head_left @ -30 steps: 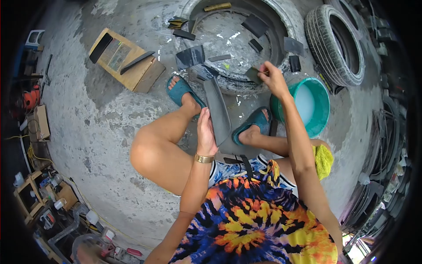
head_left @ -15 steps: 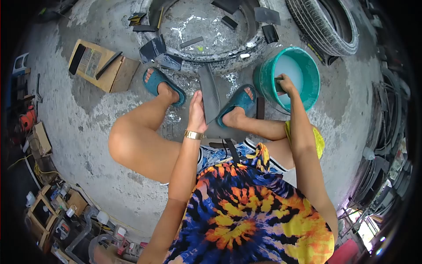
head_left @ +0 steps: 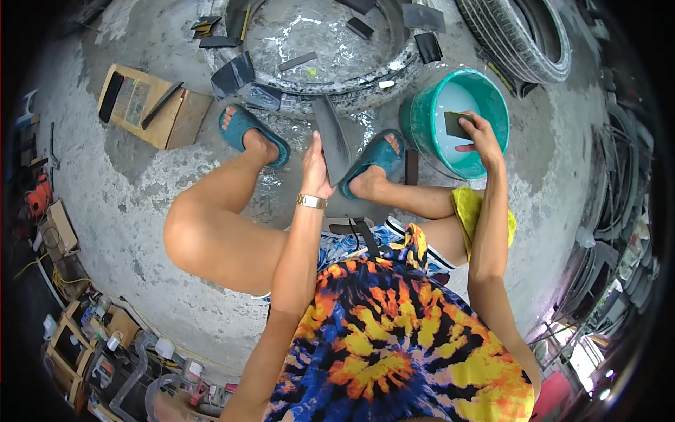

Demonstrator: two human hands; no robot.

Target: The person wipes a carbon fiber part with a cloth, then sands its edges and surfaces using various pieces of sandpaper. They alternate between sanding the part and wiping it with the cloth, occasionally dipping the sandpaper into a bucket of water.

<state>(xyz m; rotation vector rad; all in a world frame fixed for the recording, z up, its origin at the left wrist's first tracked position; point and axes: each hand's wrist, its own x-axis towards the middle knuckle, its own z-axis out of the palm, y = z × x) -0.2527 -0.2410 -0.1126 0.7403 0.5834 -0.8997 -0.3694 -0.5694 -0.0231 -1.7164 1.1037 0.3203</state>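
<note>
On concrete floor [head_left: 140, 190] lie tyres [head_left: 524, 39], bucket [head_left: 422, 126], wooden box [head_left: 176, 116].

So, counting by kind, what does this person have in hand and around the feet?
Teal rubber sandals: 2
Round teal plastic bucket: 1
Long dark rubber strip, in left hand: 1
Small dark square pad, in right hand: 1
Yellow cloth on knee: 1
Total: 6

A single camera sits on the person's head and faces steeply down. The shirt [head_left: 394, 337] is close at six o'clock. The flat tyre [head_left: 351, 95] lies farther at twelve.
</note>
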